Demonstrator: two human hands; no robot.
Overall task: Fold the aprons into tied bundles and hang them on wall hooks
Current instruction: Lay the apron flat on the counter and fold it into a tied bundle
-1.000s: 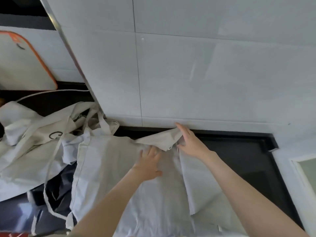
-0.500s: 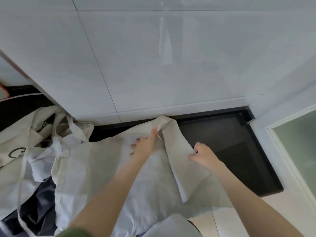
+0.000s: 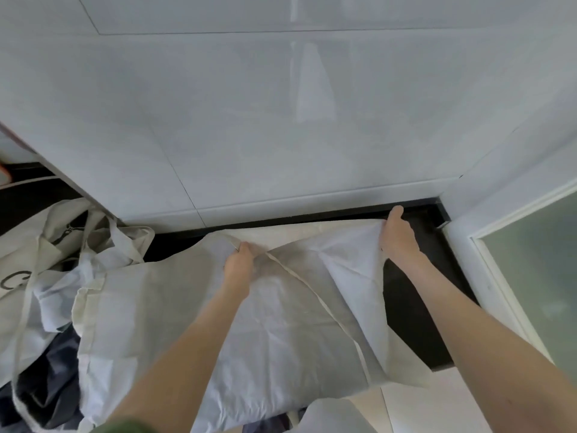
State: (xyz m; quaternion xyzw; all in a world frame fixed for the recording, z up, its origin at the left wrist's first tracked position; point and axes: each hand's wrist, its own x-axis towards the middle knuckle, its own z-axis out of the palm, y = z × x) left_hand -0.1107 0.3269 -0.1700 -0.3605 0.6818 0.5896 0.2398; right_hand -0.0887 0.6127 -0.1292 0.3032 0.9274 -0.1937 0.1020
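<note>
A pale beige apron [image 3: 281,332] lies spread on the black countertop [image 3: 412,317] in front of me. My left hand [image 3: 239,264] pinches its upper edge near the middle, fingers curled round the cloth. My right hand [image 3: 398,235] grips the apron's far right corner close to the wall, holding that flap stretched out to the right. A thin strap [image 3: 315,292] runs diagonally across the cloth between my arms.
A heap of more pale aprons [image 3: 46,264] with loose straps lies at the left, over dark blue cloth [image 3: 53,379]. The white tiled wall [image 3: 281,120] rises right behind the counter. A white frame with frosted glass [image 3: 537,292] bounds the right side.
My right hand has carried the folded flap out to the right and back toward the wall, opening the apron wider. My left hand now pinches the top edge instead of lying flat.
</note>
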